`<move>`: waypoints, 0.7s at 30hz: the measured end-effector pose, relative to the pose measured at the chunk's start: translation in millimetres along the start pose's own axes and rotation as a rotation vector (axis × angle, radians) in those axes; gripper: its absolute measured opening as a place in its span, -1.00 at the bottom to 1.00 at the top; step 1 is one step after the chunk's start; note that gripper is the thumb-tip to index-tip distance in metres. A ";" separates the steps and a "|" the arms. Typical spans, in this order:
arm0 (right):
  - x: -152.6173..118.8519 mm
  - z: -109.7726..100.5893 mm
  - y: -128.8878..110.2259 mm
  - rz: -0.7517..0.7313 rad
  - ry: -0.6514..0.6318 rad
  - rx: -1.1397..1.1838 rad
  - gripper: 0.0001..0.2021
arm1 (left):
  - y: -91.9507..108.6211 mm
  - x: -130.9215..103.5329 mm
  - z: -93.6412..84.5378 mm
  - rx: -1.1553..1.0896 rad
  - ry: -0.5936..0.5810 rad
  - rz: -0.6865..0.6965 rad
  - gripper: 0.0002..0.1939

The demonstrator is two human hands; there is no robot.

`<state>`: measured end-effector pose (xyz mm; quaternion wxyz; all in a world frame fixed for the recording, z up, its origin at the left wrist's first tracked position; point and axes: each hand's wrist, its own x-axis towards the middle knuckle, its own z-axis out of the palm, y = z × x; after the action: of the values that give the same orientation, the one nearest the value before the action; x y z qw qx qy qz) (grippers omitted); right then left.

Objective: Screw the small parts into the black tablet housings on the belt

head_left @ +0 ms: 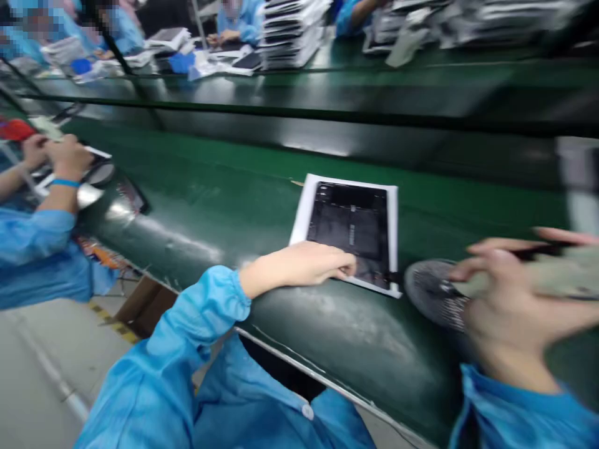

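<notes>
One dark, flat panel (349, 224) lies on the green bench (210, 206), spreading toward twelve o'clock from the fingers of the person's left hand (309, 265), which rest on its near edge. Its long axis runs roughly from twelve to six. The left hand is the nearer, touching it; the right hand (500, 293) is well apart, between three and four o'clock from the panel, beyond a round, dark dish-like thing (430, 290) at four. The left fingers are curled close together, though whether they pinch anything cannot be told. The right hand is blurred: a pale, long object (556, 274) lies against it, but how its fingers close is unclear. The panel looks glossy black, with faint pale lettering near its middle and a white border (304, 215), sheet or frame, uncertain which.
</notes>
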<state>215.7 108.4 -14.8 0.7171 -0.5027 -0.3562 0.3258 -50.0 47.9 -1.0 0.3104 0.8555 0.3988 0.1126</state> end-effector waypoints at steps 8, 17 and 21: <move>-5.9 -9.1 1.5 -0.224 -0.234 -0.043 -0.51 | 7.6 -2.4 -0.3 -0.005 -0.003 0.017 -0.89; -3.0 -9.4 8.4 -0.347 -0.344 0.060 -0.59 | 7.5 -7.8 -25.9 -0.244 -0.138 -0.187 -0.87; -3.0 -6.3 13.0 -0.360 -0.339 0.060 -0.59 | 9.4 2.5 -3.6 0.026 0.105 -0.041 -0.85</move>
<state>218.1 106.5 -29.2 0.7082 -0.3481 -0.5452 0.2829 -44.2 46.8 7.5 0.2802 0.8441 0.4332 0.1459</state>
